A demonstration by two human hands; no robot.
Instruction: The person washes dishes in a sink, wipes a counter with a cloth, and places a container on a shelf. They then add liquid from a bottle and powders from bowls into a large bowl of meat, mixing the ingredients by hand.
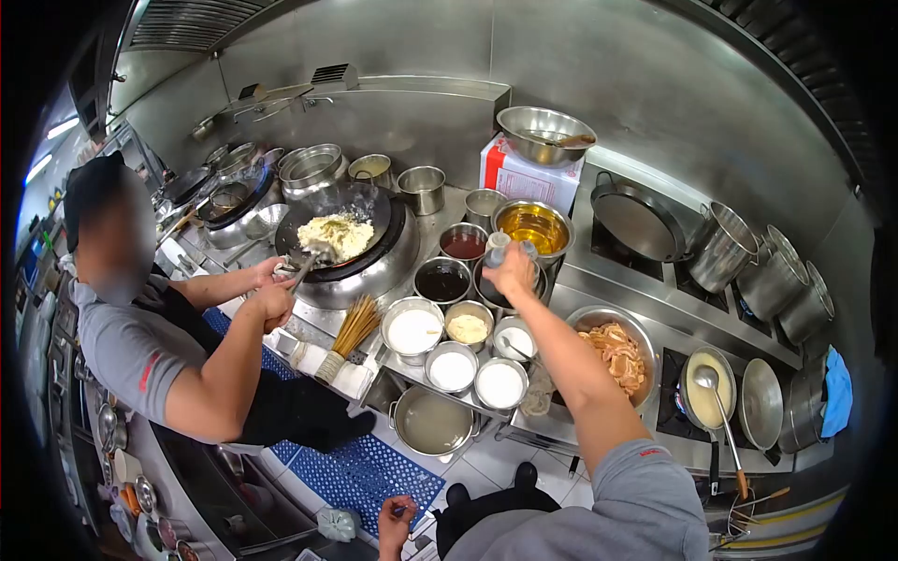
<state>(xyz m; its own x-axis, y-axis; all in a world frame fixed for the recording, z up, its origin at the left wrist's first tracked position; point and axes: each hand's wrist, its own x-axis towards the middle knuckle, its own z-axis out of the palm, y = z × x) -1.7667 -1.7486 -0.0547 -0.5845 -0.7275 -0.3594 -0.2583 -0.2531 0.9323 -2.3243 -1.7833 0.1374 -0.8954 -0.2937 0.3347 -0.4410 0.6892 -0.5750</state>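
Note:
My right hand [511, 279] is stretched out over the cluster of seasoning pots, its fingers closed round a small bottle with a pale top [497, 242]. A second small bottle [528, 250] stands right beside those fingers. Close by are a pot of dark sauce [442, 280], a pot of red sauce [464, 243] and a bowl of golden oil [533, 227]. Low by my body, my left hand [397, 522] has its fingers curled, with something dark at the fingertips that I cannot make out.
A person [154, 309] on the left works a ladle in a wok [337, 234] of pale food. Tubs of white powder [452, 366] line the counter's front. Sliced meat fills a bowl [645, 374]; a ladle rests in a pan [708, 385]. Below stands a pot [432, 421].

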